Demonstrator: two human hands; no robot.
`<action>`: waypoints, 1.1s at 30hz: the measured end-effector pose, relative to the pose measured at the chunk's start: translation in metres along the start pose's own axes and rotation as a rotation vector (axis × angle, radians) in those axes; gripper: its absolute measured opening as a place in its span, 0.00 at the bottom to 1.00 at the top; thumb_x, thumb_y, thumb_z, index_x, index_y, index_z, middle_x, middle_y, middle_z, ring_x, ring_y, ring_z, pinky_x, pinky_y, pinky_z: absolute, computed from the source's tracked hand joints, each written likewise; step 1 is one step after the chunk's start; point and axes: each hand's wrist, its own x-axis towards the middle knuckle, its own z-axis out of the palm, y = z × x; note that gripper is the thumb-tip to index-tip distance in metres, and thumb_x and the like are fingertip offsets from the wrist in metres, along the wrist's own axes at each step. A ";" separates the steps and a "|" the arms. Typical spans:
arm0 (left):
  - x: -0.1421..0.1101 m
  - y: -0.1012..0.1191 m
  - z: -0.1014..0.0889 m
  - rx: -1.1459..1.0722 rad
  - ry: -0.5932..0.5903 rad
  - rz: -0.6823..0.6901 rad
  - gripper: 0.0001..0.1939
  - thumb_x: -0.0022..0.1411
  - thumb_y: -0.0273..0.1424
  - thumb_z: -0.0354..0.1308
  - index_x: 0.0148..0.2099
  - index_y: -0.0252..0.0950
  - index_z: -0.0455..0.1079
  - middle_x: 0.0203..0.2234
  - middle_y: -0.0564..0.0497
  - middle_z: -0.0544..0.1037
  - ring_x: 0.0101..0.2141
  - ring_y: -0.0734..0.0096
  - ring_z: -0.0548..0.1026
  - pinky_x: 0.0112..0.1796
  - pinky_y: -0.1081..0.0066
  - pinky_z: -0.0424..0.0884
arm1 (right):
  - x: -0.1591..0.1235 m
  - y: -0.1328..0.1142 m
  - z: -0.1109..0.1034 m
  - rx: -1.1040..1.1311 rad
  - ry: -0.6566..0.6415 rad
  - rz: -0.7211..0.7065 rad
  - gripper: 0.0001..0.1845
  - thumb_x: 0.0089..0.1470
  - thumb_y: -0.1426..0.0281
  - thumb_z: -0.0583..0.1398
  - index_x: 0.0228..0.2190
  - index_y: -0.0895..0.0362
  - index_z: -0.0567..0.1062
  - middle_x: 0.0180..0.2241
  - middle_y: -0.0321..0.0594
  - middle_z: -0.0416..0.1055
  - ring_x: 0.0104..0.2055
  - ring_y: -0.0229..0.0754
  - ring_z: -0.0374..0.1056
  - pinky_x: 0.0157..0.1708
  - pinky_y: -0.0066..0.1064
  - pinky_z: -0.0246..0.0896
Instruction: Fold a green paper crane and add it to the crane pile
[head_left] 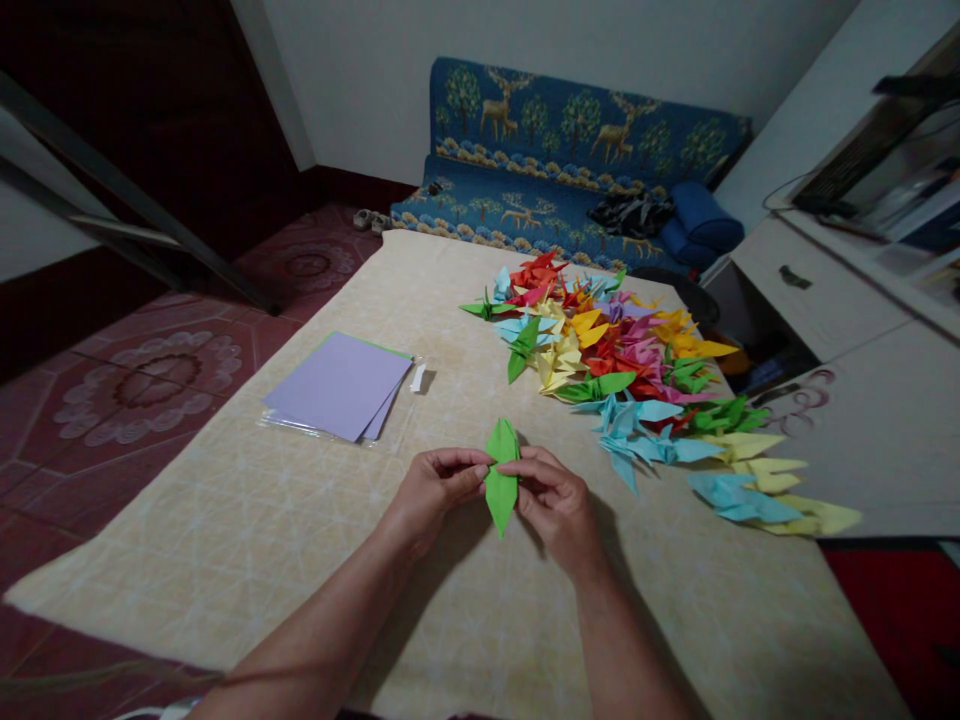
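A green folded paper piece, long and pointed at both ends, is held up over the table in front of me. My left hand pinches its left edge between thumb and fingers. On the other side my right hand grips it, with a fingertip lying across its middle. Beyond my right hand spreads a pile of folded paper cranes in red, yellow, green, blue, pink and purple. To the left of my hands lies a stack of square purple paper on a clear plastic wrapper, with a green edge showing at the back.
A pale patterned cloth covers the table. A small white slip lies beside the paper stack. Behind the table stands a blue sofa with a deer pattern. On the right is a white cabinet; a metal frame leans at the left.
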 end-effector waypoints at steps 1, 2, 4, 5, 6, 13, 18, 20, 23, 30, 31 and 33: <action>0.000 0.000 0.000 0.005 -0.001 0.008 0.15 0.40 0.32 0.76 0.32 0.32 0.80 0.27 0.49 0.82 0.28 0.75 0.77 0.35 0.76 0.73 | 0.000 0.001 0.000 -0.027 0.003 -0.007 0.13 0.53 0.75 0.61 0.38 0.49 0.81 0.43 0.41 0.68 0.42 0.40 0.70 0.33 0.25 0.68; 0.000 0.000 0.000 0.014 0.006 0.024 0.15 0.39 0.32 0.76 0.32 0.31 0.80 0.26 0.49 0.82 0.28 0.75 0.77 0.35 0.75 0.73 | 0.000 0.001 0.001 -0.053 0.004 -0.012 0.13 0.53 0.76 0.60 0.38 0.50 0.81 0.43 0.41 0.68 0.42 0.40 0.71 0.33 0.25 0.68; 0.001 0.000 0.000 0.035 0.036 0.074 0.15 0.40 0.32 0.75 0.31 0.31 0.79 0.26 0.49 0.81 0.28 0.74 0.77 0.36 0.73 0.74 | 0.000 0.000 0.003 -0.099 0.008 -0.023 0.16 0.52 0.78 0.59 0.38 0.49 0.81 0.45 0.41 0.68 0.44 0.40 0.71 0.34 0.25 0.69; 0.002 0.000 0.000 0.048 0.053 0.102 0.14 0.40 0.32 0.75 0.31 0.31 0.79 0.26 0.49 0.81 0.28 0.73 0.77 0.36 0.73 0.74 | 0.001 -0.001 0.004 -0.121 0.016 -0.029 0.17 0.52 0.78 0.59 0.38 0.49 0.81 0.45 0.41 0.68 0.44 0.40 0.71 0.35 0.25 0.69; 0.002 0.000 0.000 0.066 0.069 0.129 0.13 0.41 0.32 0.74 0.31 0.32 0.79 0.26 0.49 0.81 0.27 0.73 0.77 0.35 0.72 0.74 | 0.001 -0.001 0.005 -0.147 0.025 -0.034 0.17 0.53 0.79 0.58 0.39 0.49 0.81 0.45 0.42 0.68 0.45 0.40 0.71 0.36 0.26 0.70; 0.007 -0.007 -0.009 0.698 0.078 0.492 0.07 0.51 0.21 0.61 0.32 0.34 0.79 0.29 0.47 0.79 0.32 0.67 0.76 0.35 0.68 0.71 | 0.000 0.005 0.008 -0.339 0.073 -0.077 0.15 0.56 0.76 0.57 0.35 0.49 0.82 0.39 0.40 0.70 0.41 0.39 0.71 0.35 0.25 0.70; 0.002 -0.005 -0.012 1.254 0.050 0.725 0.13 0.57 0.22 0.56 0.38 0.39 0.81 0.39 0.44 0.76 0.42 0.59 0.71 0.42 0.61 0.69 | -0.003 -0.003 0.008 -0.651 0.127 -0.079 0.12 0.54 0.77 0.61 0.31 0.51 0.83 0.41 0.42 0.70 0.41 0.41 0.68 0.38 0.30 0.68; -0.003 -0.002 -0.010 1.324 0.019 0.775 0.15 0.58 0.21 0.55 0.40 0.40 0.81 0.42 0.43 0.75 0.45 0.58 0.69 0.44 0.61 0.69 | -0.004 -0.008 0.009 -0.752 0.128 -0.059 0.12 0.53 0.78 0.61 0.31 0.51 0.83 0.40 0.43 0.70 0.40 0.42 0.68 0.38 0.30 0.66; -0.008 0.002 -0.007 1.378 -0.058 0.806 0.17 0.54 0.20 0.56 0.42 0.40 0.81 0.41 0.44 0.75 0.45 0.57 0.69 0.44 0.60 0.67 | -0.004 -0.013 0.009 -0.802 0.087 -0.007 0.12 0.54 0.78 0.60 0.33 0.51 0.82 0.36 0.40 0.72 0.39 0.41 0.68 0.36 0.29 0.63; -0.002 0.002 -0.006 1.380 0.032 0.720 0.07 0.56 0.35 0.64 0.36 0.42 0.81 0.38 0.47 0.78 0.41 0.58 0.71 0.42 0.59 0.64 | 0.000 -0.003 0.011 -0.861 0.107 0.056 0.06 0.57 0.72 0.60 0.32 0.52 0.78 0.35 0.35 0.74 0.35 0.38 0.69 0.31 0.26 0.57; 0.000 0.001 -0.007 1.367 0.045 0.703 0.07 0.57 0.35 0.63 0.34 0.41 0.81 0.37 0.47 0.78 0.40 0.59 0.71 0.41 0.60 0.64 | 0.001 -0.002 0.011 -0.871 0.112 0.059 0.05 0.57 0.71 0.61 0.31 0.52 0.77 0.34 0.35 0.74 0.34 0.38 0.69 0.31 0.26 0.56; 0.003 0.000 -0.007 1.347 0.068 0.675 0.07 0.59 0.34 0.62 0.32 0.40 0.81 0.37 0.47 0.78 0.39 0.61 0.72 0.41 0.61 0.64 | 0.003 0.000 0.012 -0.880 0.128 0.065 0.05 0.57 0.71 0.60 0.30 0.53 0.76 0.32 0.35 0.74 0.32 0.37 0.68 0.30 0.26 0.55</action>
